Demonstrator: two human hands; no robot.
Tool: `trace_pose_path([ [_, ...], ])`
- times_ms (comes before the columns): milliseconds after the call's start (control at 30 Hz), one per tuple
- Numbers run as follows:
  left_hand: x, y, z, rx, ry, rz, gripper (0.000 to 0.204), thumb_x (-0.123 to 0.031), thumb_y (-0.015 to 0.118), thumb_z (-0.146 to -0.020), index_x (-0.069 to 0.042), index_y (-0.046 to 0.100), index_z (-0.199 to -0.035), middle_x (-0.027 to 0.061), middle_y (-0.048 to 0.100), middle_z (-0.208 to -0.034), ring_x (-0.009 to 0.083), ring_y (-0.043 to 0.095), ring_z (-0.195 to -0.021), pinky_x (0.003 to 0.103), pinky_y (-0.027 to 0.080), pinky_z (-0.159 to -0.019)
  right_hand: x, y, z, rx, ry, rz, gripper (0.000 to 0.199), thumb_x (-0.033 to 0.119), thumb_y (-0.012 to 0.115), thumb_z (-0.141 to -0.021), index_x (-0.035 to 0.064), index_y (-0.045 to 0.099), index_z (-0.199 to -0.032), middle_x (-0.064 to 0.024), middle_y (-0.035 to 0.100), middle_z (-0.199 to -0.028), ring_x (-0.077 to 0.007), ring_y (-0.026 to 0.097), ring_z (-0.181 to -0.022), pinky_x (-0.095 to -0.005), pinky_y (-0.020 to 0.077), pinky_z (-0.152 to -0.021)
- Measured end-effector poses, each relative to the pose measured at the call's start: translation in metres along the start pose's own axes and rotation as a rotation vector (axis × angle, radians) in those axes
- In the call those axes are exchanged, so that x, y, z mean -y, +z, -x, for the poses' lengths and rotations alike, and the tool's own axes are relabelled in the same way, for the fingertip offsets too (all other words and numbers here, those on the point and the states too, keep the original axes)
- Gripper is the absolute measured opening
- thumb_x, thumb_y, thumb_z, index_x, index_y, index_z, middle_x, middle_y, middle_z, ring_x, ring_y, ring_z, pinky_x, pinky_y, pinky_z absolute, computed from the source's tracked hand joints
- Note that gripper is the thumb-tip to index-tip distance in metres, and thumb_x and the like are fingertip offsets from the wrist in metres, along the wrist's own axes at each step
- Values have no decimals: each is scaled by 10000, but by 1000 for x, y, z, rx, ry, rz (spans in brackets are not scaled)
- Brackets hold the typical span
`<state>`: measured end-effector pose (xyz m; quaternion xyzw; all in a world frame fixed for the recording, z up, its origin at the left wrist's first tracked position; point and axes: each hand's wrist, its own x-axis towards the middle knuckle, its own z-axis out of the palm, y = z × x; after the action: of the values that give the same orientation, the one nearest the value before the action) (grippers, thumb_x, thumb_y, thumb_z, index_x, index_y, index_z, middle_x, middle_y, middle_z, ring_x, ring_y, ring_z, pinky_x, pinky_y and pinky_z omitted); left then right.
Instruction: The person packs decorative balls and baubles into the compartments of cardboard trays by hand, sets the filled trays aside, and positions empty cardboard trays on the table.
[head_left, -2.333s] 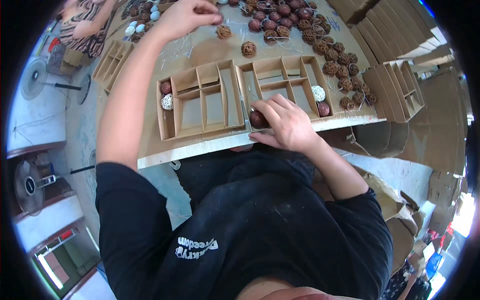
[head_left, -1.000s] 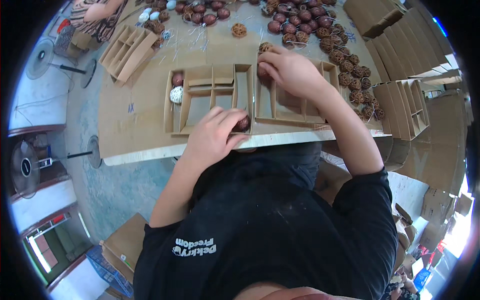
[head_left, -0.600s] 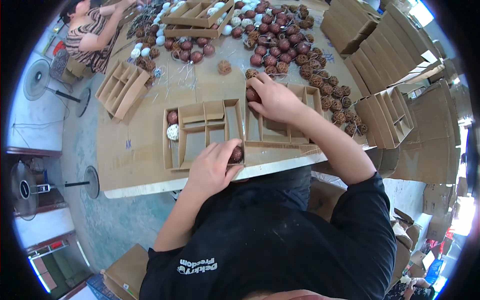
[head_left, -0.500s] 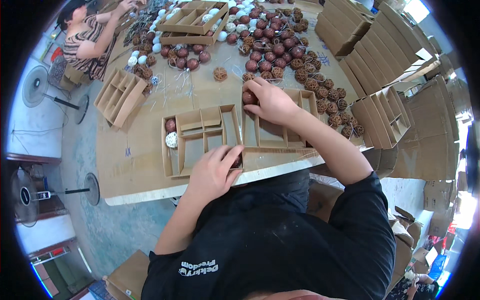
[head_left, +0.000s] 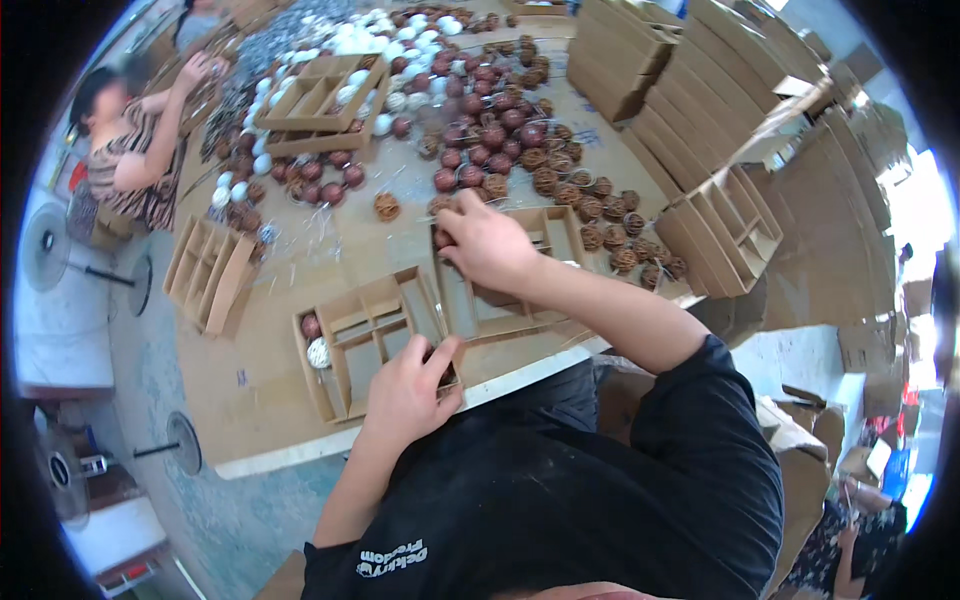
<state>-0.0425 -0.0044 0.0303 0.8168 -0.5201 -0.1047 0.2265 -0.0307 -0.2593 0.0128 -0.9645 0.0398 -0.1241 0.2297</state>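
Note:
Two brown cardboard boxes with dividers lie side by side at the table's near edge. In the left divided box (head_left: 343, 402), a dark red ball (head_left: 310, 327) and a white woven ball (head_left: 318, 352) share the left compartment. My left hand (head_left: 408, 392) is closed at that box's near right corner, its fingers around a dark red ball (head_left: 446, 376) that they partly cover. At the far left corner of the right divided box (head_left: 510, 325), my right hand (head_left: 492, 245) grips another dark red ball (head_left: 441, 238), mostly hidden by the fingers.
Loose dark red balls (head_left: 500, 140), white balls (head_left: 262, 163) and brown rattan balls (head_left: 590, 207) spread across the far table. Stacked divided boxes (head_left: 310, 140) stand among them. More boxes (head_left: 205, 275) sit at left and cartons (head_left: 700, 100) at right. A co-worker (head_left: 130, 160) works at far left.
The whole view has shifted and tilted, so the table appears lower and further left. Both hands stay at their box corners, each still on a dark red ball.

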Motion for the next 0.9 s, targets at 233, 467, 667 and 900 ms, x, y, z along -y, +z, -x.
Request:
trace_pose_path([
  [233, 4, 7, -1, -49, 44, -33, 586, -282, 801, -785, -93, 646, -1318, 121, 558, -997, 323, 662, -842, 428, 563, -698, 4, 8, -10, 101, 28, 62, 360, 232, 744, -908, 26, 551, -1132, -172, 630, -1104, -395, 718, -922, -478, 610, -751],
  [467, 6, 7, 2, -59, 42, 10, 580, -290, 813, -779, -123, 646, -1309, 111, 550, -973, 309, 661, -839, 428, 563, -681, 9, -7, -6, 132, 0, 32, 406, 231, 743, -892, 25, 540, -1177, -193, 633, -1142, -406, 711, -938, -492, 601, -765],
  [667, 5, -2, -4, 5, 49, -2, 623, -293, 836, -769, -171, 646, -1349, 100, 582, -978, 318, 677, -838, 428, 576, -683, 15, -46, 47, 30, -82, -111, 477, 290, 769, -888, 31, 622, -1260, -174, 709, -1106, -399, 697, -1016, -507, 561, -881],
  [900, 1, -9, -5, 4, 1, -5, 484, -231, 822, -811, -157, 667, -1263, 101, 579, -1019, 321, 684, -863, 460, 560, -723, -2, -218, 132, -445, 603, 41, 326, 299, 730, -957, 46, 703, -1161, -115, 756, -911, -197, 744, -832, -352, 592, -810],
])
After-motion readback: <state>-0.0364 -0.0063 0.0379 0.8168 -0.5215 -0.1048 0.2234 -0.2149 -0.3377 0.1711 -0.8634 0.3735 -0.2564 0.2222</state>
